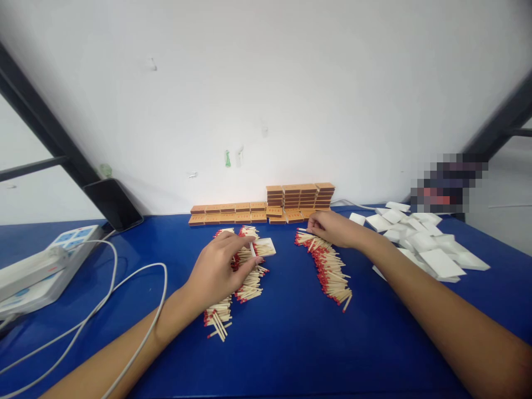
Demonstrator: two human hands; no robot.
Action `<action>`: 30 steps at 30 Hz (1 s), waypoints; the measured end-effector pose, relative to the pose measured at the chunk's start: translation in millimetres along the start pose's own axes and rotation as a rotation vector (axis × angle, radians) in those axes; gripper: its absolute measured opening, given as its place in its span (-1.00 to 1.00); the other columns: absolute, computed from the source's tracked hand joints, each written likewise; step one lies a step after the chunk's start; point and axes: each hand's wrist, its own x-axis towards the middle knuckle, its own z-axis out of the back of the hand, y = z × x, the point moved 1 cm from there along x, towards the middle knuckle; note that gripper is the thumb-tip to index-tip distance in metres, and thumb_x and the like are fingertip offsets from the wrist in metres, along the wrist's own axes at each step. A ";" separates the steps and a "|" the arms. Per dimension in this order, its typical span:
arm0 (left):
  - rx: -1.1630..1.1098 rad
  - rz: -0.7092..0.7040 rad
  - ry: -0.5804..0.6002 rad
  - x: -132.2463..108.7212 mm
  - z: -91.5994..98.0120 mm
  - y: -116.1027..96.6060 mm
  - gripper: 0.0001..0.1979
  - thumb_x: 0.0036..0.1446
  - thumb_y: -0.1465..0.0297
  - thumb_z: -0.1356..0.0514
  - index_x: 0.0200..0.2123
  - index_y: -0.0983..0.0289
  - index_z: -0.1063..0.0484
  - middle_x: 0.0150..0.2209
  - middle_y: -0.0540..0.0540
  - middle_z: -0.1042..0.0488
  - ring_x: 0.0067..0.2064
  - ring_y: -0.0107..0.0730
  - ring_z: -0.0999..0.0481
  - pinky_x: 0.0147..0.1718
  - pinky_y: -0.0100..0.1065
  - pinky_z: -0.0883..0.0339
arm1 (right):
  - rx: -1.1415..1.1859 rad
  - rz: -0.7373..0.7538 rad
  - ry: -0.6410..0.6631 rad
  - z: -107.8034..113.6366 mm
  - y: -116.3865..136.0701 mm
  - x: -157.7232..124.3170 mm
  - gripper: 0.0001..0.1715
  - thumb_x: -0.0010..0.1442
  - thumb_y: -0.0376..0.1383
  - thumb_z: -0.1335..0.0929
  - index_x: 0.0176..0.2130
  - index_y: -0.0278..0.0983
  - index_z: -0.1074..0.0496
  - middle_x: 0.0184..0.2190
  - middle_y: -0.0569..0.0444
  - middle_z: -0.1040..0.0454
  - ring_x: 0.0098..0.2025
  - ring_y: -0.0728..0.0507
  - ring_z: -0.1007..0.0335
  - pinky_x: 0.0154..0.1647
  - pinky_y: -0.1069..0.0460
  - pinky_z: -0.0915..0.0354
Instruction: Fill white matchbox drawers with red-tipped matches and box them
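Note:
Between thumb and fingers, my left hand (218,269) holds a small white matchbox tray (270,242) with several matches lying in it. Under and around that hand lie piles of red-tipped matches (249,291), partly hidden by it. My right hand (328,228) is at the far end of another long pile of matches (330,271), its fingertips pinched together. Whether a match is between those fingertips is too small to make out. Behind both hands, orange-brown matchboxes (228,213) stand in rows, stacked higher toward the right (299,195).
White folded trays (443,262) lie heaped on the right of the blue table (286,343). On the left are a power strip (75,238), a dark phone (114,204) leaning at the wall, and looping white cables (164,288), one across my left forearm. A white wall (332,111) rises behind.

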 end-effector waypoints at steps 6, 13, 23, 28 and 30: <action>0.005 0.007 0.004 0.4 0.7 -0.1 -0.67 0.35 0.26 -0.31 0.08 0.32 -0.52 -0.14 0.21 -0.63 -0.12 -0.12 -0.59 -0.13 -0.07 -0.53 | 0.007 0.071 -0.078 8.0 17.7 -5.8 -0.85 0.37 -0.35 -0.28 -0.29 -0.22 -0.38 -0.25 -0.05 -0.56 -0.24 -0.16 -0.44 -0.21 0.01 -0.22; -0.006 0.010 0.006 0.8 1.1 -1.6 -0.67 0.34 0.26 -0.32 0.07 0.32 -0.53 -0.16 0.20 -0.62 -0.11 -0.12 -0.59 -0.12 -0.09 -0.52 | 0.203 0.341 -0.258 8.5 94.8 -31.4 -0.84 0.45 -0.25 -0.27 -0.21 -0.20 -0.38 -0.25 0.01 -0.50 -0.26 -0.13 -0.39 -0.22 0.01 -0.24; -0.037 0.010 0.020 1.3 0.3 -3.1 -0.67 0.35 0.26 -0.31 0.10 0.29 -0.52 -0.15 0.21 -0.62 -0.10 -0.13 -0.59 -0.09 -0.08 -0.53 | 0.081 0.419 -0.276 2.8 112.0 -40.3 -0.81 0.47 -0.27 -0.24 -0.19 -0.22 -0.39 -0.22 -0.01 -0.49 -0.25 -0.13 -0.41 -0.21 -0.02 -0.24; -0.001 0.015 0.003 1.4 0.8 -1.5 -0.66 0.36 0.22 -0.30 0.08 0.30 -0.54 -0.20 0.19 -0.63 -0.17 -0.15 -0.59 -0.10 -0.07 -0.51 | -0.006 0.236 -0.281 27.3 66.8 -27.7 -0.81 0.41 -0.28 -0.26 -0.26 -0.22 -0.40 -0.27 -0.05 -0.52 -0.25 -0.18 -0.41 -0.24 -0.04 -0.20; 0.006 0.012 0.003 1.2 0.9 -1.7 -0.66 0.37 0.23 -0.29 0.09 0.30 -0.54 -0.18 0.19 -0.63 -0.16 -0.15 -0.58 -0.12 -0.08 -0.52 | -0.049 0.170 -0.207 27.6 45.8 -20.2 -0.82 0.35 -0.33 -0.28 -0.31 -0.23 -0.42 -0.29 -0.06 -0.53 -0.27 -0.17 -0.40 -0.26 -0.04 -0.19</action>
